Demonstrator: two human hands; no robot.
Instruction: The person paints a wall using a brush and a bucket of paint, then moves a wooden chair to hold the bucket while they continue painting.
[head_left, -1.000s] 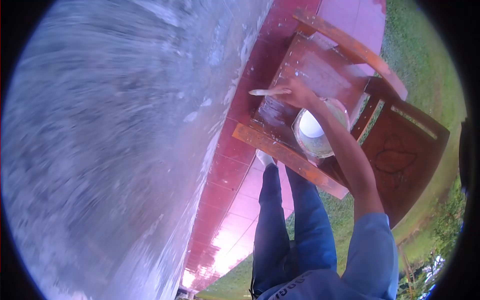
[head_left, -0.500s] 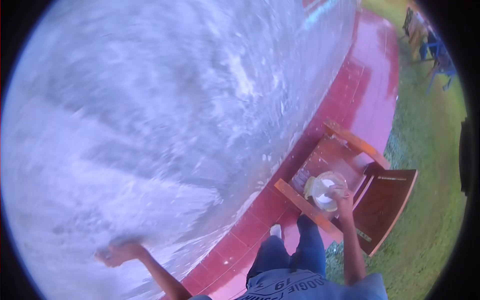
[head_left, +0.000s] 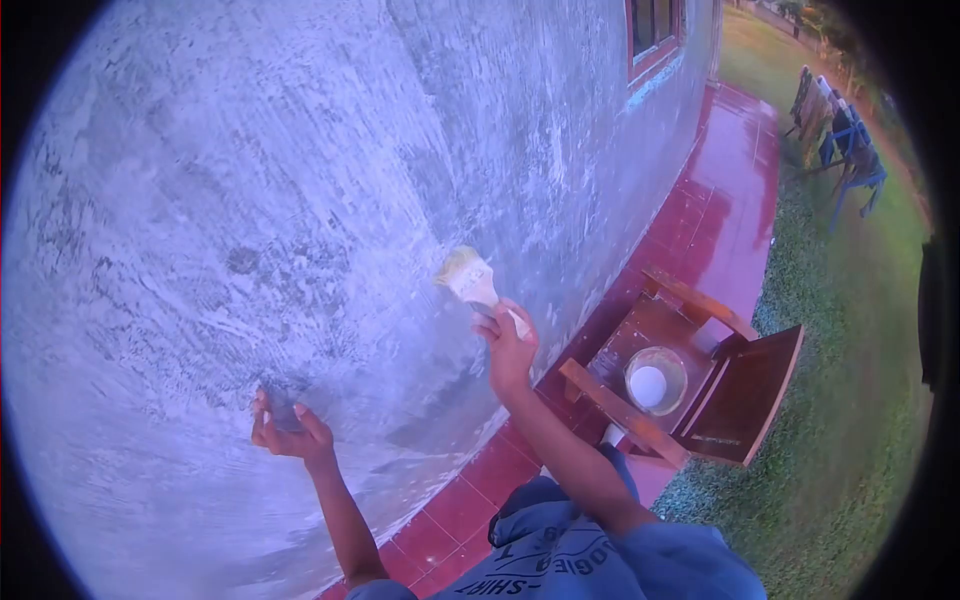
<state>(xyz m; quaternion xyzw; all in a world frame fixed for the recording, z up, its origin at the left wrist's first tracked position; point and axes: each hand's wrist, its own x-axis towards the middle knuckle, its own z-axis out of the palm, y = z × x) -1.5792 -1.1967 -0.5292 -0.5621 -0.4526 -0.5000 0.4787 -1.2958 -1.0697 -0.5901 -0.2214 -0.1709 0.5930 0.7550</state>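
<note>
My right hand (head_left: 513,350) is wrapped round the handle of a wide paintbrush (head_left: 470,277), held up in front of the grey plastered wall (head_left: 250,200). The bristles point up and left, close to the wall; whether they touch it I cannot tell. Lower left, my left hand (head_left: 292,428) has its fingers apart, near the wall's surface and holding nothing. To the right, a round container (head_left: 657,380) with white paint inside stands on the seat of a brown wooden chair (head_left: 625,347).
A red tiled ledge (head_left: 700,215) runs along the foot of the wall, with grass (head_left: 850,330) to its right. A window (head_left: 655,40) is at the top. Far right, a blue frame (head_left: 855,160) stands on the grass with cloths on it.
My right hand has moved from the container up and left to the wall, carrying the brush. My left hand has shifted up and right, and the view has shifted slightly.
</note>
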